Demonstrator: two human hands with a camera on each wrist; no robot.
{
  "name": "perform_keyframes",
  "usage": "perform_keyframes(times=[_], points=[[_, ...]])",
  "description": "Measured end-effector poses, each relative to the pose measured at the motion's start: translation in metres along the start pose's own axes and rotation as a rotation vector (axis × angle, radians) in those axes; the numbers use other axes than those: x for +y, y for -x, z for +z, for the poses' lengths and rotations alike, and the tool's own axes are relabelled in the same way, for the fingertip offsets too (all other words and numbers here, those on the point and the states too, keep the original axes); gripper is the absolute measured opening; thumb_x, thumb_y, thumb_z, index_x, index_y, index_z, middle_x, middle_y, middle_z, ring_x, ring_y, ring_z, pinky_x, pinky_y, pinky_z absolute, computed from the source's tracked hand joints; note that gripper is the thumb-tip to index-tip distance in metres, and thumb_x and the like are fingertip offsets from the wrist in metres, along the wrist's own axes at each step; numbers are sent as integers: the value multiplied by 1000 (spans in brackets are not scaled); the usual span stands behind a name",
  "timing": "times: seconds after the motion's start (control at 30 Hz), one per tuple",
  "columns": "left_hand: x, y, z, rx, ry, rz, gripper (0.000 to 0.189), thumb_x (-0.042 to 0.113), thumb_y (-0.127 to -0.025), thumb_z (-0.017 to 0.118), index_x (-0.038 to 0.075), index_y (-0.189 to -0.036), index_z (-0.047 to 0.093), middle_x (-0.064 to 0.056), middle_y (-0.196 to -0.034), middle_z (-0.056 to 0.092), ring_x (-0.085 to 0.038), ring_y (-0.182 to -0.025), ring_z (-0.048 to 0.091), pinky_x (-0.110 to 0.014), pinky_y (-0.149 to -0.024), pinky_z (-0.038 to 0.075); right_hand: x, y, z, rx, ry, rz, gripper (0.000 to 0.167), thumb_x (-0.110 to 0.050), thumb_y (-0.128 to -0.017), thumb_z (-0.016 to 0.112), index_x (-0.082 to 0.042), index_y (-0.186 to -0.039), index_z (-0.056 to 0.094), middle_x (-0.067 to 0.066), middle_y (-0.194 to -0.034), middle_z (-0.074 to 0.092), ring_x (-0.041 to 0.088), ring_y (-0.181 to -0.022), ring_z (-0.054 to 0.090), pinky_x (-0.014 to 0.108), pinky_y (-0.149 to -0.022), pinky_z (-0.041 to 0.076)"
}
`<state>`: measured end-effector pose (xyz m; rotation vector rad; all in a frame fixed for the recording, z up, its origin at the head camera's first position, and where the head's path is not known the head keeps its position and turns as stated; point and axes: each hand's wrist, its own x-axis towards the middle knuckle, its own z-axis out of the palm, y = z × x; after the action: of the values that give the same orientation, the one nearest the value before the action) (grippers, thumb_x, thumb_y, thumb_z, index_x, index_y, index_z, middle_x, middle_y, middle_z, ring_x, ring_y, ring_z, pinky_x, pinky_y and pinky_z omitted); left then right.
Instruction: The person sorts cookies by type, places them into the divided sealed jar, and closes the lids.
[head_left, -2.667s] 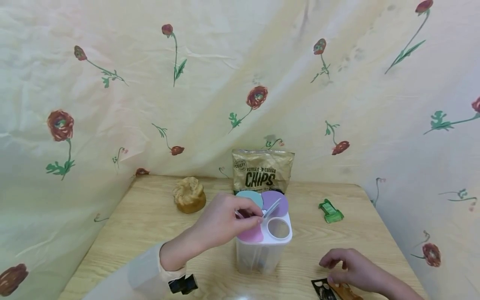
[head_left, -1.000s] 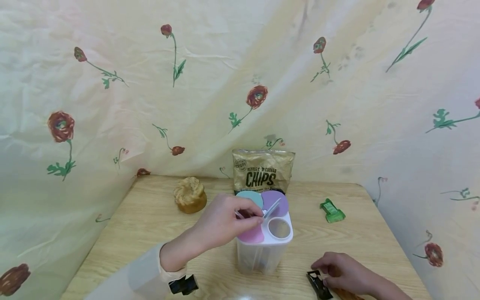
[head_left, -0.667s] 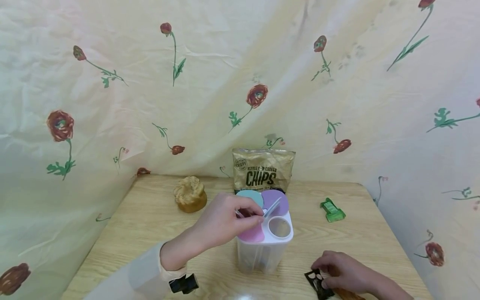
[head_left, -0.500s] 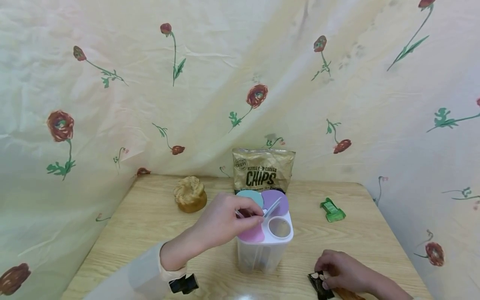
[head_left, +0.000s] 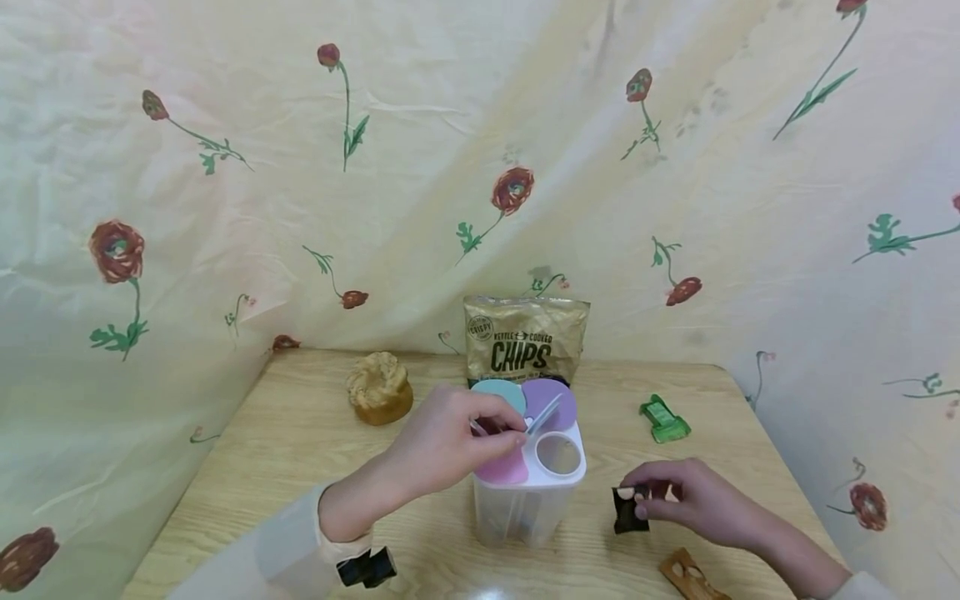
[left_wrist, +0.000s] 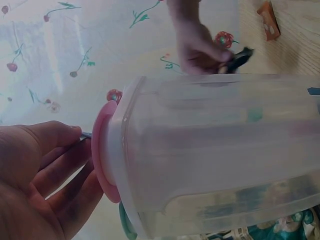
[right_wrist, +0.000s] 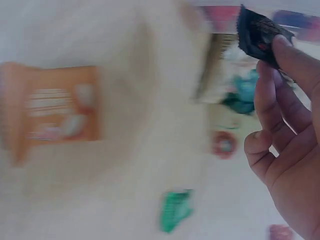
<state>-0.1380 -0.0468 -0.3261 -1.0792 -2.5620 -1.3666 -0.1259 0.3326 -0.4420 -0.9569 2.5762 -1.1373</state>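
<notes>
A clear plastic container (head_left: 517,510) with a white top stands mid-table. Its teal lid (head_left: 498,393), purple lid (head_left: 555,400) and pink lid (head_left: 504,468) lie flat. One round opening at the near right is uncovered. My left hand (head_left: 442,437) pinches a thin pale lid (head_left: 545,415), tilted up over the top; in the left wrist view the container hides most of it. To the container's right, my right hand (head_left: 701,500) pinches a small black wrapped packet (head_left: 630,512) between thumb and fingers. In the right wrist view the black packet (right_wrist: 257,37) hangs from the fingertips.
An orange wrapped packet (head_left: 688,573) lies near the front right. Farther back on the right is a green wrapped packet (head_left: 664,419). Behind the container stands a gold chips bag (head_left: 528,337). A brown bun-like object (head_left: 378,389) sits at the back left.
My right hand has picked up the black packet from beside the orange one and moved it forward, uncovering the orange packet. The left hand has kept its hold on the pale lid.
</notes>
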Motion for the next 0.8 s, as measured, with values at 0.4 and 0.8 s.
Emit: perform_keyframes(times=[0.4,0.8], points=[[-2,1,1,10,1,17,5,14,-90,78,18,-93,81,10,-85,74,2,-77,64,-20,-70,57,-75,-31,-41,192,193,-245,35,0,-89,77,-28,-108,68,-18,-91,66,0,-78,58,19,-62,45],[-1,-1,2,14,-19,45,4,14,-90,79,17,-93,81,9,-84,75,3,-76,64,-18,-69,57,-125,-56,-51,243,180,-283,40,1,-83,82,-30,-103,68,-16,-90,68,0,-76,54,20,-64,44]])
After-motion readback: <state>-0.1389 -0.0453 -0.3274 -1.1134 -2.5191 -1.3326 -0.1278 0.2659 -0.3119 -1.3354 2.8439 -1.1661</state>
